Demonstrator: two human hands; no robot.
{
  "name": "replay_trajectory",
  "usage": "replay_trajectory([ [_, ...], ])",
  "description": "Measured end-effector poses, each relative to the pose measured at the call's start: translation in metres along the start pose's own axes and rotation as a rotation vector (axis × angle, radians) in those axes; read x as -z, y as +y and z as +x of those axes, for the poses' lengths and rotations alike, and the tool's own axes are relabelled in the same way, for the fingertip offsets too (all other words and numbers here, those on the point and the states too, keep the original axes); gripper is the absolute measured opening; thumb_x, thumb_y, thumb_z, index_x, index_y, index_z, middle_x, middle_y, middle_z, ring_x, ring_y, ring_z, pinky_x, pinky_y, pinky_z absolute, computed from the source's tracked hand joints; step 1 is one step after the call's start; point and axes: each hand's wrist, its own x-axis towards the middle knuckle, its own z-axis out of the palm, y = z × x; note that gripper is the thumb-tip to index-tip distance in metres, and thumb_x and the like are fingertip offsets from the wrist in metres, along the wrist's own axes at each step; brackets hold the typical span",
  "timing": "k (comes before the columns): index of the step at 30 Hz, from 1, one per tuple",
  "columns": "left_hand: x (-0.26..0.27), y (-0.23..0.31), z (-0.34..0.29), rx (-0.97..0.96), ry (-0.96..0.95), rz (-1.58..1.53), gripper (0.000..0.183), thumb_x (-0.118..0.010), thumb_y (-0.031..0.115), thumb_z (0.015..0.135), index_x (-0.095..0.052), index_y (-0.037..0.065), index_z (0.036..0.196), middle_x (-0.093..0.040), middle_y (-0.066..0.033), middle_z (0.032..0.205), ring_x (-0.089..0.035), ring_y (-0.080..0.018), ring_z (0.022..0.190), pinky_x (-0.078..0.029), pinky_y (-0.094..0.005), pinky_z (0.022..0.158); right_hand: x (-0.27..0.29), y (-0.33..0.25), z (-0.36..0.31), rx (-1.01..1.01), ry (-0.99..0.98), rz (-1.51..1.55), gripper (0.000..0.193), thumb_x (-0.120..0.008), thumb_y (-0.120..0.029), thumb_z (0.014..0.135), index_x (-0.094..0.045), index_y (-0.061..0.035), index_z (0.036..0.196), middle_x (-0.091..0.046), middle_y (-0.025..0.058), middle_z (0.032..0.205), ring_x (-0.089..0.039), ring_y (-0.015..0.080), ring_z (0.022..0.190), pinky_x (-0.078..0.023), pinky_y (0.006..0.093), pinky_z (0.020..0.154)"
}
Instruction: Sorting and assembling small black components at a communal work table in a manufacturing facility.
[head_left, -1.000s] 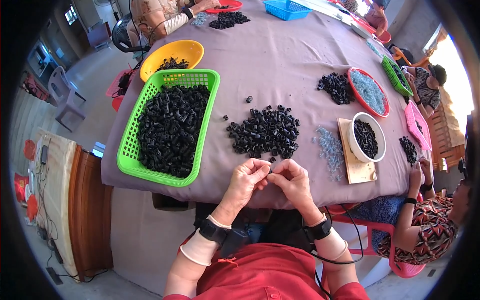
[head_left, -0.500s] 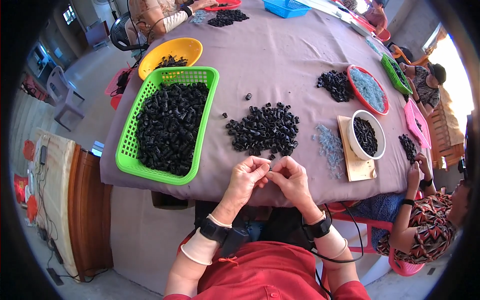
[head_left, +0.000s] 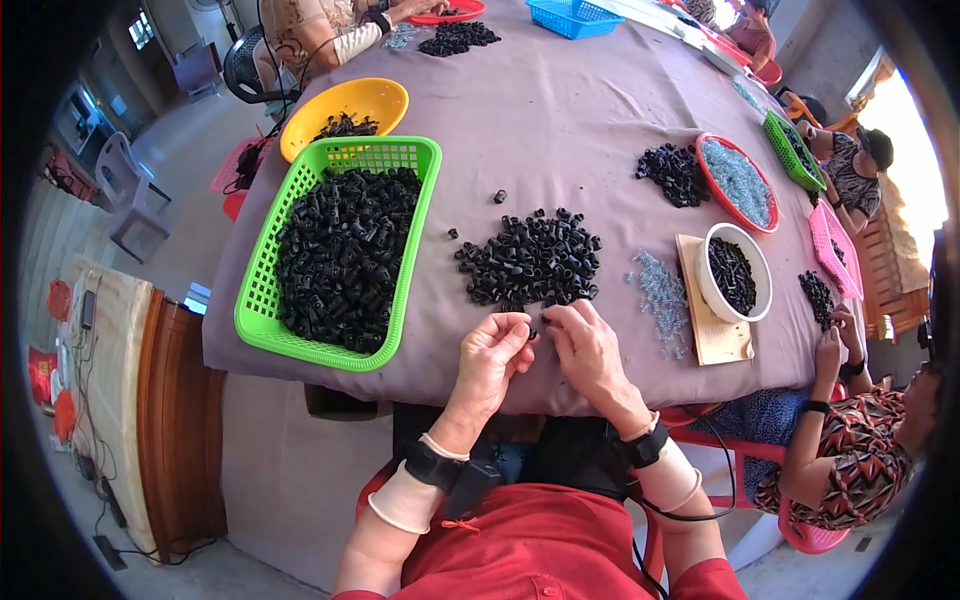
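Between its thumb and fingertips, my left hand (head_left: 492, 350) pinches a small black plastic cap (head_left: 532, 333). My right hand (head_left: 588, 350) is just to the right, a little apart from it, with its fingertips closed together at the near edge of a pile of small black plastic caps (head_left: 530, 255). Whether something sits in those fingertips is too small to see. Beyond the pile lies a single loose cap (head_left: 499, 197). To the left stands a green basket (head_left: 424, 215), heaped with black plastic parts.
Behind the basket is a yellow bowl (head_left: 385, 97) with dark parts. At right, small clear pieces (head_left: 660, 295) lie beside a wooden board (head_left: 718, 345) and a white bowl (head_left: 762, 290) of black parts. A red tray (head_left: 707, 180) holds clear pieces. Other people sit around the table.
My hands have come apart. The right one has moved forward to the near edge of the pile, while the left stays near the table's edge, the cap now showing in its fingertips.
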Motion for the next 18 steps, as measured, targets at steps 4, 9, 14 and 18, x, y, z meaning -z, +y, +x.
replay_trajectory([
  [4, 0.006, -0.003, 0.002, 0.0, -0.007, 0.002, 0.011, -0.06, 0.011, 0.089, -0.059, 0.005, 0.099, -0.062, -0.0046, 0.081, -0.055, -0.0092, 0.062, -0.044, -0.0206, 0.054, -0.003, -0.008, 0.007, -0.099, -0.139, -0.096, 0.016, -0.055, -0.006, 0.082, -0.057, -0.0076, 0.098, -0.052, 0.0143, 0.086, -0.058, 0.0343, 0.075, -0.047, 0.0421, 0.061],
  [9, 0.002, -0.002, 0.001, -0.01, 0.004, -0.014, 0.013, -0.061, 0.008, 0.087, -0.059, 0.004, 0.1, -0.062, -0.004, 0.081, -0.056, -0.009, 0.062, -0.045, -0.0205, 0.053, -0.006, 0.002, 0.001, -0.079, -0.109, -0.082, 0.016, -0.055, -0.004, 0.081, -0.057, -0.0066, 0.097, -0.053, 0.0167, 0.089, -0.057, 0.0371, 0.076, -0.048, 0.0431, 0.063],
  [14, 0.003, -0.002, 0.002, 0.002, 0.017, 0.04, 0.017, -0.062, 0.007, 0.086, -0.058, 0.003, 0.102, -0.062, -0.0028, 0.081, -0.056, -0.0082, 0.063, -0.045, -0.0198, 0.053, -0.004, -0.001, -0.016, -0.288, -0.016, 0.406, 0.013, -0.054, -0.002, 0.085, -0.058, -0.0021, 0.097, -0.058, 0.009, 0.084, -0.059, 0.0216, 0.07, -0.05, 0.0315, 0.059],
  [18, 0.004, -0.003, 0.002, -0.004, 0.017, 0.049, 0.017, -0.062, 0.007, 0.086, -0.058, 0.003, 0.103, -0.062, -0.0027, 0.081, -0.056, -0.0079, 0.063, -0.045, -0.0192, 0.053, -0.009, -0.008, -0.021, -0.425, -0.024, 0.757, 0.014, -0.055, -0.002, 0.088, -0.057, 0.0007, 0.102, -0.056, 0.0007, 0.077, -0.055, 0.0062, 0.065, -0.048, 0.0201, 0.056],
])
